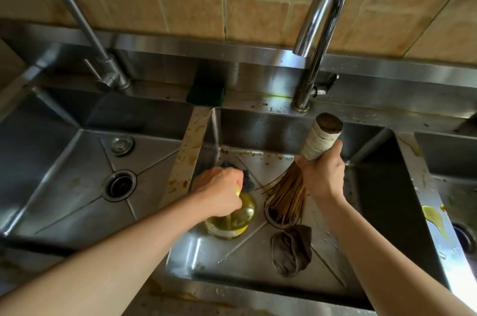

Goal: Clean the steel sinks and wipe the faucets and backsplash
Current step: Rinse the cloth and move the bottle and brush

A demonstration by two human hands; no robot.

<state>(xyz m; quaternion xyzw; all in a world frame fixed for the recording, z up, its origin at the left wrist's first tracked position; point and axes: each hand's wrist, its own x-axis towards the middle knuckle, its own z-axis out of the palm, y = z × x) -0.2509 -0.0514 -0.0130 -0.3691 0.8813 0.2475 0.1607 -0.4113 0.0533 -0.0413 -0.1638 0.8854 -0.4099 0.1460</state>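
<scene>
sink brush in right hand

A crumpled grey-brown rag lies on the basin floor, and a dark green scouring pad sits on the ledge between two taps

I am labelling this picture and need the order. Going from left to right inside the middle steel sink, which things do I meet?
Clear bottle of yellow liquid gripped by the left hand → bamboo-strip brush held by the right hand, beside the crumpled grey cloth.
</scene>
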